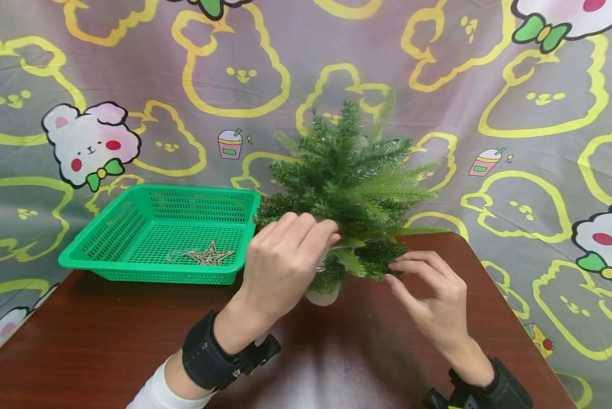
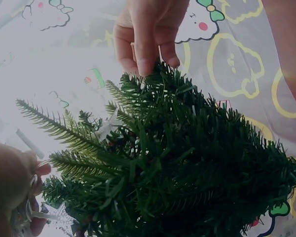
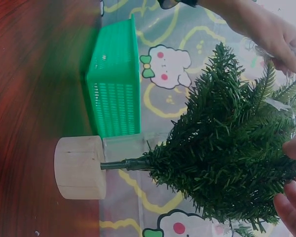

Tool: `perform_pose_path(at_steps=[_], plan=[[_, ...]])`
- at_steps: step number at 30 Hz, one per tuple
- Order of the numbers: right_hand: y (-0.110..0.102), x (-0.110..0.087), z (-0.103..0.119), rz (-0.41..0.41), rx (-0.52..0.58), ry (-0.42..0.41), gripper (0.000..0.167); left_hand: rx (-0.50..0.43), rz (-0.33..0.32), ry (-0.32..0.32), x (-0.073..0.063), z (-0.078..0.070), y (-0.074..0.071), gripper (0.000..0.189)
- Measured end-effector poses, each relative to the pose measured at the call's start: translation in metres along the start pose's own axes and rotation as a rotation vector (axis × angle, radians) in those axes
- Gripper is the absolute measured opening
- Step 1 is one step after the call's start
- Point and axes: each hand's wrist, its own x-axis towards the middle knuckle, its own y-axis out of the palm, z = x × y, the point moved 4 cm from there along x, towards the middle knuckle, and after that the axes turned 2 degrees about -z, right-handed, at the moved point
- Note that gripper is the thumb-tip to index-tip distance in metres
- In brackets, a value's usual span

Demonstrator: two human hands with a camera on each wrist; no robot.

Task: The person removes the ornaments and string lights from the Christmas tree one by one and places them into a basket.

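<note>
A small artificial Christmas tree (image 1: pixel 346 187) stands upright on a round pale wooden base (image 3: pixel 80 168). My left hand (image 1: pixel 290 258), at the tree's front left, has its fingers curled round a clear, shiny string (image 2: pixel 28 210). A glittery silver star ornament (image 2: pixel 61 219) shows right beside that hand, against the lower branches. On the tree's other side, my right hand (image 1: pixel 433 295) pinches the tip of a low branch between thumb and fingers. Another pale star (image 2: pixel 107 126) sits among the needles. Part of the left hand's grip is hidden behind its knuckles.
Left of the tree, a green plastic basket (image 1: pixel 152 272) stands on the brown wooden table (image 1: pixel 147 329). Inside it lies a glittery star ornament (image 1: pixel 211 254) with a clear loop. A patterned cloth (image 1: pixel 306 45) hangs behind the table.
</note>
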Motion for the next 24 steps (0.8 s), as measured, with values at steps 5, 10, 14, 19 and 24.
perform_pose_path(at_steps=[5, 10, 14, 19, 24], plan=[[0.000, 0.000, 0.000, 0.000, 0.008, -0.011, 0.019, 0.029, 0.080, -0.044, -0.003, 0.002, 0.003, 0.031], [0.001, -0.001, 0.000, -0.002, 0.019, -0.020, 0.014, 0.025, 0.119, -0.072, -0.005, 0.004, 0.003, 0.038], [0.001, -0.001, 0.002, -0.004, 0.036, -0.038, 0.011, 0.004, 0.143, -0.081, -0.004, 0.004, 0.000, 0.040], [0.003, -0.002, 0.009, -0.004, 0.046, -0.079, 0.026, -0.030, 0.189, -0.091, -0.003, 0.006, -0.003, 0.036], [0.006, -0.001, 0.019, -0.009, 0.061, -0.159, 0.033, -0.075, 0.215, -0.100, -0.001, 0.009, -0.006, 0.034]])
